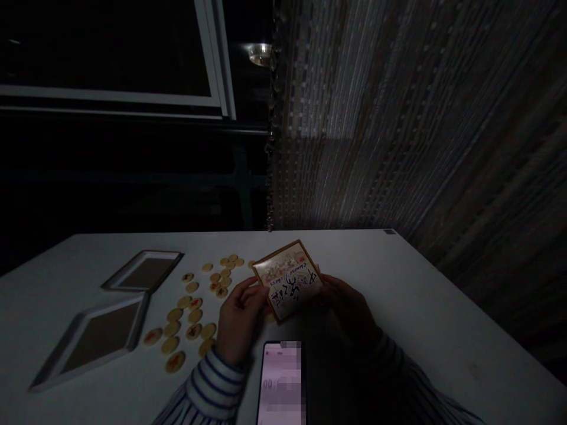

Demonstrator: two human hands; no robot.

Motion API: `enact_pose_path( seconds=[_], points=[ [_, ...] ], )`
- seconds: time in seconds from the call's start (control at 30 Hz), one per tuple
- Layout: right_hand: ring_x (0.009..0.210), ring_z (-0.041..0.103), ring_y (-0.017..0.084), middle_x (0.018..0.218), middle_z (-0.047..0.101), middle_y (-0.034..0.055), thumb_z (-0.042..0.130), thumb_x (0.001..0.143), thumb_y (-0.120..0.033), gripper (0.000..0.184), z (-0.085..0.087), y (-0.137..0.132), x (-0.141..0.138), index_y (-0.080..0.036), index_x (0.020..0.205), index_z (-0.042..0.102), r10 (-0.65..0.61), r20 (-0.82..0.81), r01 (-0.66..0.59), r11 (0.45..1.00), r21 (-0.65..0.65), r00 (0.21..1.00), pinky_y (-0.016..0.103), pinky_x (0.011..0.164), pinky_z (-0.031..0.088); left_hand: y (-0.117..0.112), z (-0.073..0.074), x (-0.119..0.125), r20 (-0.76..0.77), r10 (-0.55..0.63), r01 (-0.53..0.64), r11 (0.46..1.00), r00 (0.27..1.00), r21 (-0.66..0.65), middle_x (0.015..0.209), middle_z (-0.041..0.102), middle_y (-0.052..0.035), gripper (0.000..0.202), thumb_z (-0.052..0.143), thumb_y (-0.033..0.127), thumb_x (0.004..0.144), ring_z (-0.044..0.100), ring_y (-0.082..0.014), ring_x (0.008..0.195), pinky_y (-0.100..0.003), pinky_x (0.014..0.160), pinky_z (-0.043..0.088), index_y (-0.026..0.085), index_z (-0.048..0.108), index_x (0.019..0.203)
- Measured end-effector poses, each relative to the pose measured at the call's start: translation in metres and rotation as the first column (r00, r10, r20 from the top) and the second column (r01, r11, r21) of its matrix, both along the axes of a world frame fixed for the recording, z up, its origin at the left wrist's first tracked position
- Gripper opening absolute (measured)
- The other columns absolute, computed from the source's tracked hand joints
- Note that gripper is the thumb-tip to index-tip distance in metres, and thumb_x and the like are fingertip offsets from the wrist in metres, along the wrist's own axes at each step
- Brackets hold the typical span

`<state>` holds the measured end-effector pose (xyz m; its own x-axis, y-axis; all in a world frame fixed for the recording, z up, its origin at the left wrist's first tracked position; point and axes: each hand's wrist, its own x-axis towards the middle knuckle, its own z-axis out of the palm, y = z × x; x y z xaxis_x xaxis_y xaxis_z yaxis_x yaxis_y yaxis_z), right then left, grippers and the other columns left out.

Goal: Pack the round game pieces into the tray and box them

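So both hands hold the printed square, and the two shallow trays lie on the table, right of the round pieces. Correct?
Not quite: in the head view, the two shallow trays lie on the table left of the round pieces. The left hand and right hand do hold the printed square.

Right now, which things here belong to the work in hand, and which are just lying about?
Seemingly part of it:
- "Chinese chess" panel, held by fingers at both sides
- round pieces
- two shallow trays

Probably just nearby:
- lit phone
- hanging string curtain

the head camera looks forward and down over the table (425,313)
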<state>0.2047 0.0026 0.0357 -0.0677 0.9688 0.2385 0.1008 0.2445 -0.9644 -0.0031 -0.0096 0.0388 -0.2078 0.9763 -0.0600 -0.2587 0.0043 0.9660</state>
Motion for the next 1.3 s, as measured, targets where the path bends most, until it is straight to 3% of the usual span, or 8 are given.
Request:
enact_pose_path(
  seconds=[0.1,0.23,0.43,0.63,1.1,1.3],
  points=[
    [0.083,0.063,0.021,0.1,0.065,0.0077,0.057,0.074,-0.042,0.041,0.002,-0.001,0.001,-0.017,0.106,0.058,-0.015,-0.021,0.014,0.999,-0.037,1.0,0.035,0.069,0.055,0.0,-0.001,0.001,-0.002,-0.029,0.029,0.999,1.0,0.02,0.082,0.066,-0.0049,0.047,0.07,0.034,0.06,0.063,-0.0171,0.076,-0.026,0.064,0.051,0.015,0.053,0.099],
    [0.09,0.061,0.02,0.104,0.064,0.0062,0.055,0.076,-0.038,0.037,0.006,-0.001,0.005,-0.018,0.107,0.058,-0.039,0.03,0.038,0.999,0.018,0.999,0.034,0.076,0.053,0.0,0.0,0.001,-0.004,-0.039,0.039,0.999,0.999,0.035,0.084,0.066,-0.0058,0.047,0.07,0.033,0.06,0.063,-0.0174,0.078,-0.029,0.07,0.05,0.015,0.053,0.099],
    [0.096,0.058,0.021,0.105,0.063,0.0046,0.053,0.077,-0.037,0.034,0.009,0.002,0.01,-0.02,0.106,0.061,-0.132,0.162,0.114,0.987,0.112,0.978,0.036,0.083,0.05,0.002,0.002,-0.007,-0.033,0.056,-0.053,0.996,0.998,0.074,0.1,0.063,-0.0092,0.05,0.068,0.034,0.064,0.06,-0.0202,0.092,-0.036,0.084,0.046,0.015,0.053,0.108],
    [0.1,0.057,0.02,0.108,0.062,0.0034,0.05,0.081,-0.035,0.032,0.008,0.001,0.013,-0.023,0.109,0.059,-0.13,0.199,0.1,0.983,0.153,0.971,0.035,0.086,0.048,0.003,0.002,-0.011,-0.152,0.061,-0.051,0.996,0.986,0.07,0.104,0.063,-0.0093,0.044,0.065,0.037,0.067,0.056,-0.0212,0.101,-0.038,0.092,0.041,0.017,0.058,0.106],
    [0.1,0.056,0.019,0.109,0.061,0.0043,0.05,0.081,-0.032,0.032,0.006,0.0,0.015,-0.024,0.111,0.057,-0.136,0.223,0.071,0.959,0.275,0.965,0.035,0.088,0.046,-0.001,0.01,-0.005,-0.349,0.0,0.041,0.993,0.937,0.109,0.1,0.066,-0.0079,0.04,0.067,0.033,0.063,0.058,-0.0225,0.095,-0.036,0.089,0.043,0.016,0.064,0.099],
    [0.102,0.055,0.022,0.11,0.061,0.0045,0.052,0.079,-0.035,0.033,0.009,-0.002,0.013,-0.024,0.11,0.059,-0.154,0.192,0.107,0.966,0.234,0.969,0.038,0.088,0.046,-0.001,0.011,-0.005,-0.294,0.013,0.024,0.992,0.956,0.122,0.093,0.068,-0.0066,0.034,0.069,0.031,0.06,0.059,-0.0231,0.092,-0.035,0.085,0.045,0.018,0.067,0.092]
  ],
)
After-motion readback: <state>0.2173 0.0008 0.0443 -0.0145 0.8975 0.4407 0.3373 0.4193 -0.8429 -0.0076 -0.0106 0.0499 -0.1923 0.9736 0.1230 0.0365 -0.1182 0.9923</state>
